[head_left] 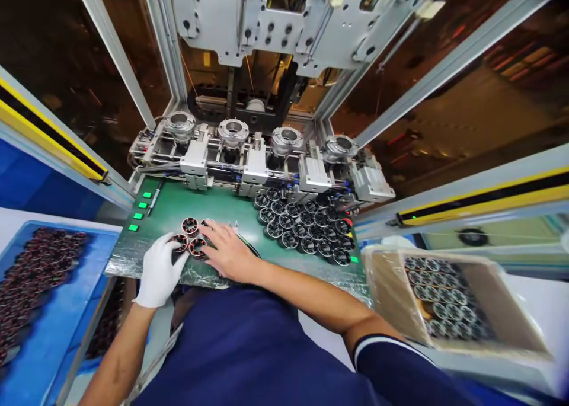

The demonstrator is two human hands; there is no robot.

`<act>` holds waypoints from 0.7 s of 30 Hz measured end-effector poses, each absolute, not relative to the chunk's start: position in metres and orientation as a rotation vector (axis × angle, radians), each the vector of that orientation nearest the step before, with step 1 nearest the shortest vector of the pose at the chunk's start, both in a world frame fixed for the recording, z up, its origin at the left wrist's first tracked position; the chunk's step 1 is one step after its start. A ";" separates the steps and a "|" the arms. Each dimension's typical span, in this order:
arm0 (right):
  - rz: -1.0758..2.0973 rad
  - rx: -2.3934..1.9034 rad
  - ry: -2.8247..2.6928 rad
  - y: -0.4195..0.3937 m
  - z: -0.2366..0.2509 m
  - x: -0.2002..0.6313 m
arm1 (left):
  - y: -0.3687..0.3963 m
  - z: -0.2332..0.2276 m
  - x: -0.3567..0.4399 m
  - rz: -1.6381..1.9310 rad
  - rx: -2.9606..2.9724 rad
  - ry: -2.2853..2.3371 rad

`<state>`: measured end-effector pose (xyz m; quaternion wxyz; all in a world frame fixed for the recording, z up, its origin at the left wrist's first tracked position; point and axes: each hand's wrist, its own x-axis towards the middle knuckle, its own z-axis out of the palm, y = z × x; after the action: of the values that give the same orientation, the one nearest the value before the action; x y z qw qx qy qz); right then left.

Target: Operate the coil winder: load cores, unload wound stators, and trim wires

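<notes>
My left hand, in a white glove, rests on the green mat with its fingertips on a wound stator. My bare right hand lies flat beside it, fingers touching another wound stator. A third copper-wound stator sits just beyond them. To the right, several grey unwound stator cores stand packed in rows on the mat.
Behind the mat a machine holds a row of round metal fixtures. A blue tray with several wound stators is at the left. A cardboard box of grey cores is at the right. Green lit buttons line the mat's left edge.
</notes>
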<state>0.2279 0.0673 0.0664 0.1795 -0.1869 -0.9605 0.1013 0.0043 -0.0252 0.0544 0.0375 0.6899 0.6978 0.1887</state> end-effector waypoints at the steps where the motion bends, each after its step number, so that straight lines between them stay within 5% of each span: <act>1: 0.280 -0.581 -2.648 0.068 0.067 0.246 | -0.031 0.052 0.005 0.676 2.078 2.149; 11: 0.162 -1.390 -2.449 0.083 0.035 0.363 | -0.034 0.089 0.023 1.079 1.939 2.177; 21: 0.897 -0.633 -2.108 0.061 0.124 0.309 | 0.016 0.133 0.094 0.800 1.566 1.176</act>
<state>0.3094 0.0605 0.1240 0.3732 -0.2470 -0.8228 0.3503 0.0935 0.0162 0.1331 0.4908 0.6450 0.4843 0.3295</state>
